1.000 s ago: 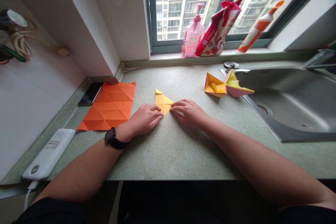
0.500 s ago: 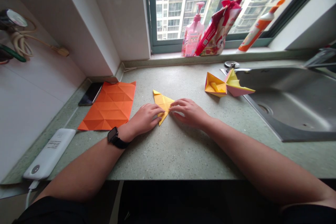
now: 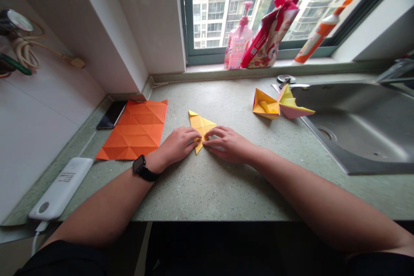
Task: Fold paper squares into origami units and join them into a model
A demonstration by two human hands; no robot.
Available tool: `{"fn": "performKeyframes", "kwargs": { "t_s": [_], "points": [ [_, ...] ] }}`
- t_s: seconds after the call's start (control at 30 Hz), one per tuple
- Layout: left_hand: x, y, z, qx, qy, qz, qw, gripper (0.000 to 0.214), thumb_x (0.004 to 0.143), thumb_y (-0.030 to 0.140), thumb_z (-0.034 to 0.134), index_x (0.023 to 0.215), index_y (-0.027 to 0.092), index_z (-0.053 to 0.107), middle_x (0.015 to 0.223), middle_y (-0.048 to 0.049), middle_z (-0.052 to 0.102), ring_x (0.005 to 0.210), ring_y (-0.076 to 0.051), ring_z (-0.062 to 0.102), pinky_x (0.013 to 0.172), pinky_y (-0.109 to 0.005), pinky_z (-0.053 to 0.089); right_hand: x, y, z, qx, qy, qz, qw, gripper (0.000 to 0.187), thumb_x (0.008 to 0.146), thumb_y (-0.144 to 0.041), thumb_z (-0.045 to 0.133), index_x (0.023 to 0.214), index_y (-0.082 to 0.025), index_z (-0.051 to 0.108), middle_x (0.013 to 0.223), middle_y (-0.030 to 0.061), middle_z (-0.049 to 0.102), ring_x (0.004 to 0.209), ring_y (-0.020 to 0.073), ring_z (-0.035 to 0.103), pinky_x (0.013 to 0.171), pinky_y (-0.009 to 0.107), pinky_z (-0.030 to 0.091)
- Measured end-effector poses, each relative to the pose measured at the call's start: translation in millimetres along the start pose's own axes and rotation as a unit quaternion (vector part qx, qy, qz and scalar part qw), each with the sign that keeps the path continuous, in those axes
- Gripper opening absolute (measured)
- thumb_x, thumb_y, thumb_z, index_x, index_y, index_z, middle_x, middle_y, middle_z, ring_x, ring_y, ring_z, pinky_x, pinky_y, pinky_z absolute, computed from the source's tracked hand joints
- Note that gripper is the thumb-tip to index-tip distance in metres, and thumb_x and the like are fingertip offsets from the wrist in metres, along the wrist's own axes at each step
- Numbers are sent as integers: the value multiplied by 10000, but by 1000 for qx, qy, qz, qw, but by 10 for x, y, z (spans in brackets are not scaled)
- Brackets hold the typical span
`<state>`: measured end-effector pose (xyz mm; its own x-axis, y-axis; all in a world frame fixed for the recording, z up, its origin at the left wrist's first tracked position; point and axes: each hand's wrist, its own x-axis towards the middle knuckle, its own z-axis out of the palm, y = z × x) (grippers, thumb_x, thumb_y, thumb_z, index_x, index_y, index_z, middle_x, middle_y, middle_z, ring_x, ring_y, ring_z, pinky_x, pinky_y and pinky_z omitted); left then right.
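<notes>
A yellow folded sheet of origami paper, roughly triangular, lies flat on the speckled counter. My left hand rests at its lower left edge, fingers bent and closed on the paper. From the right, my right hand meets it with curled fingers, the tips on the lower right edge close to the left fingertips. The fingers cover part of the lower paper. Left of my left hand lies a creased orange sheet of paper.
A black phone lies beside the orange sheet, with a white power bank nearer. Folded paper shapes stand right, near the steel sink. A pink pump bottle, red bag and orange-white bottle line the windowsill.
My right hand has slid slightly left and down along the yellow paper's edge, uncovering its right corner. My left hand has barely moved.
</notes>
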<state>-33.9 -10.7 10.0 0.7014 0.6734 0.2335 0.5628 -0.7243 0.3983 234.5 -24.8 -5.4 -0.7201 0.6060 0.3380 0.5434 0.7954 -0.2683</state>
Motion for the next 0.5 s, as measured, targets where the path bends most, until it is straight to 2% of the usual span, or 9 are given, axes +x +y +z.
{"fn": "performKeyframes", "kwargs": {
  "t_s": [0.23,0.5],
  "points": [
    [8,-13,-10,-6,7,-17,1000,112,1055,206,686,1078,209,795,1338,-99,758,1259,-281,698,1123,-482,569,15,-97,-4,-26,-5,-25,999,251,1045,-287,722,1261,-310,848,1259,117,747,1159,275,687,1062,507,587],
    [17,-35,-2,-22,-1,-14,1000,103,1021,167,705,1045,214,793,1282,-84,760,1258,-265,688,1144,-462,559,29,-255,32,-24,-17,-30,999,268,1048,-336,724,1288,-355,841,1344,118,687,1242,295,642,1097,515,573]
  ]
}}
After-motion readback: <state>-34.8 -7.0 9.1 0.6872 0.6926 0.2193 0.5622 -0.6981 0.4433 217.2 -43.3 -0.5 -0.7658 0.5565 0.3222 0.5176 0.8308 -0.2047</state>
